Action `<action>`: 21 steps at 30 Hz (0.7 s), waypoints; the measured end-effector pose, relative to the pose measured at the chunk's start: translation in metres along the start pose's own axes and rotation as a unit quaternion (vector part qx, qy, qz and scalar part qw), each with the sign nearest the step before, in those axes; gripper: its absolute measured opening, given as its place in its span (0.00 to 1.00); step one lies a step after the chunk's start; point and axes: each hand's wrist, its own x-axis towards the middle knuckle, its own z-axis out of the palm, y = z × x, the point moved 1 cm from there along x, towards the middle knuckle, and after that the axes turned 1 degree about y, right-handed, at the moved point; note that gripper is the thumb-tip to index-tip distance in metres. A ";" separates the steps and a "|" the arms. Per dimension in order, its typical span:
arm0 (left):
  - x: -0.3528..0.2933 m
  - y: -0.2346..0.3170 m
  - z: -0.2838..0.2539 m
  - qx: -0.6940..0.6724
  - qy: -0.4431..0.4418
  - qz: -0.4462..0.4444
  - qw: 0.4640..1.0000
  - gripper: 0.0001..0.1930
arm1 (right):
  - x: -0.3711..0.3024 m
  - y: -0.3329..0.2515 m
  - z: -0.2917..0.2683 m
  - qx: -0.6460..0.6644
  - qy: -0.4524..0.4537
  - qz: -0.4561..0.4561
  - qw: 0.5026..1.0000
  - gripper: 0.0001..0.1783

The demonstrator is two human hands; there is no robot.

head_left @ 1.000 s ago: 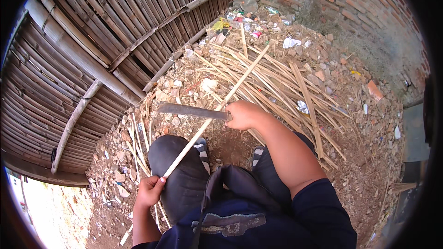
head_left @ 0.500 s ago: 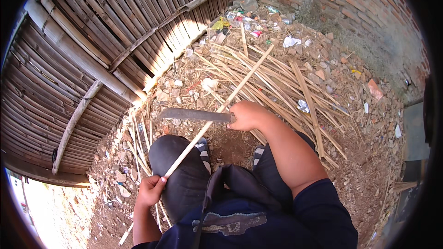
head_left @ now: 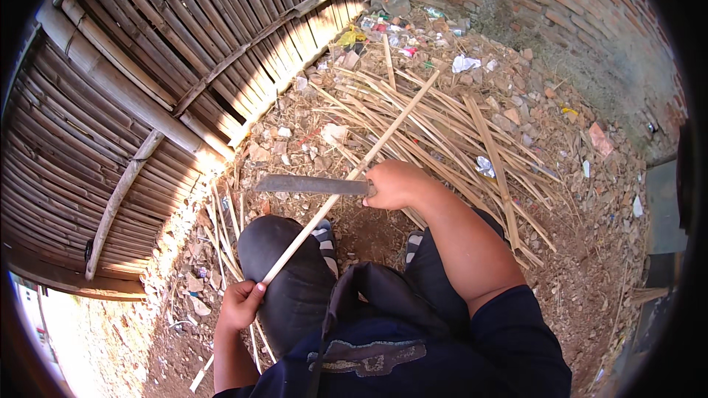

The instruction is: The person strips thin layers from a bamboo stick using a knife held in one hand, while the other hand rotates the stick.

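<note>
My left hand (head_left: 241,304) is closed round the near end of a long pale bamboo strip (head_left: 301,240), beside my left knee. The strip slants up and away to the right, its far end over the pile of strips. My right hand (head_left: 399,184) grips a machete (head_left: 310,185); the fingers hide most of its handle. The dark, broad blade points left and lies across the strip, crossing it near the middle. In this view the blade appears to rest on the strip's upper side.
A loose pile of split bamboo strips (head_left: 442,140) covers the ground ahead. More thin strips (head_left: 223,232) lie by my left leg. A bamboo slat wall (head_left: 177,59) rises on the left, a brick wall (head_left: 590,22) at the far right. Rubble and litter (head_left: 465,64) are scattered between.
Both hands, the machete and the strip are almost where they were. The view has shifted very slightly.
</note>
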 end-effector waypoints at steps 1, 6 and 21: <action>0.000 -0.001 0.000 -0.002 -0.001 -0.001 1.000 0.25 | 0.000 -0.001 0.000 -0.006 -0.011 0.005 1.000 0.23; -0.002 0.002 0.001 -0.004 0.004 0.007 1.000 0.25 | -0.002 -0.001 0.001 0.012 0.003 -0.001 1.000 0.23; -0.001 -0.003 -0.003 0.004 0.009 -0.023 1.000 0.25 | -0.001 0.000 0.003 0.007 0.012 -0.005 1.000 0.22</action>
